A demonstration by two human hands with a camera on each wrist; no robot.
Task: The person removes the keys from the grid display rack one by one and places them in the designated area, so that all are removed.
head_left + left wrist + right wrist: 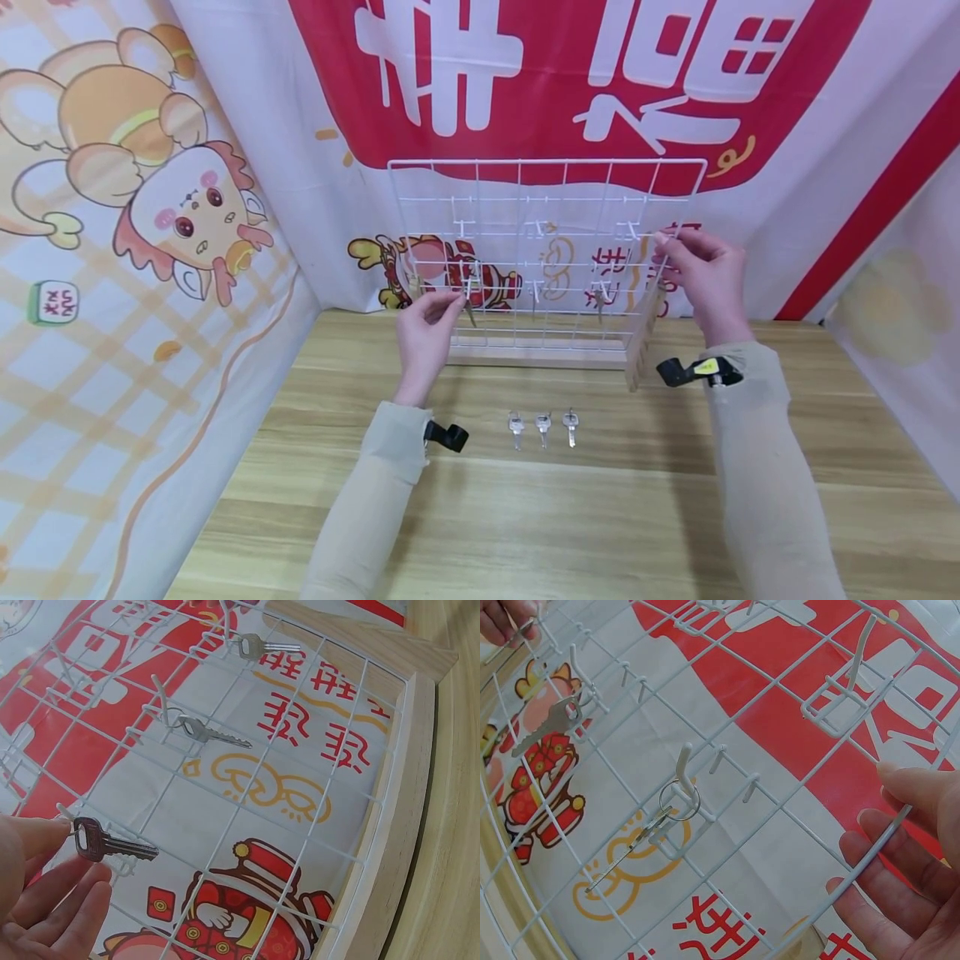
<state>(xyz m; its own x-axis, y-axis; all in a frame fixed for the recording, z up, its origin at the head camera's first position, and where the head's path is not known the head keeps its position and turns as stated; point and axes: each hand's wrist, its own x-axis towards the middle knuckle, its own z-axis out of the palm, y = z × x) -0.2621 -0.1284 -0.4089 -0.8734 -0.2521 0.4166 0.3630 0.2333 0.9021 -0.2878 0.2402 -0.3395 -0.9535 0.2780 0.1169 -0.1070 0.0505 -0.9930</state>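
Note:
A white wire grid rack [517, 235] stands upright in a wooden base. My left hand [429, 333] is at its lower left hook, thumb and finger pinching the ring of a dark-looking key [112, 844]. Two more keys hang to the right on the lower row: a middle key [214, 733] and a right key [259, 647]. With thumb in front and fingers behind, my right hand [708, 279] holds the grid's right edge wire. Three silver keys, a left one [516, 427], a center one [543, 427] and a right one [572, 427], lie in a row on the table.
Three upper hooks, one of them at the right [628, 229], stick out from the grid. The wooden base [536, 357] rests on the wood-grain table [525, 533]. Behind it hangs a red and white printed cloth [555, 83]; a patterned cloth [247, 350] flanks the left side.

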